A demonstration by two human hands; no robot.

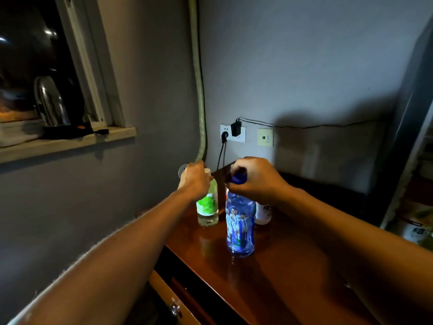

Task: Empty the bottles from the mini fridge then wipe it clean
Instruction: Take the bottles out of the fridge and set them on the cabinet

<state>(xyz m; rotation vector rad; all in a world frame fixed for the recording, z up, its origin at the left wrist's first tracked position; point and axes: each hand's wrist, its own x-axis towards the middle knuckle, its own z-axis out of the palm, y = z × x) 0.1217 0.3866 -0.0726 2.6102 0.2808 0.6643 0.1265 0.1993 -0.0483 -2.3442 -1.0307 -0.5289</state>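
My left hand [195,178] grips the neck of a clear bottle with a green grape label [208,207], which stands on the brown wooden table [281,266]. My right hand [254,179] grips the blue cap of a blue bottle with a football-team label [240,226], also upright on the table. A small white bottle [263,213] stands just behind the blue one, partly hidden by my right wrist. The fridge's open door [412,127] shows at the right edge, with packaged goods on its shelves.
A wall socket with a black adapter and cable [234,132] sits behind the table. A green pipe [199,78] runs down the wall corner. A metal kettle [50,102] stands on the window sill at left. A drawer with a metal knob [175,309] is below the tabletop.
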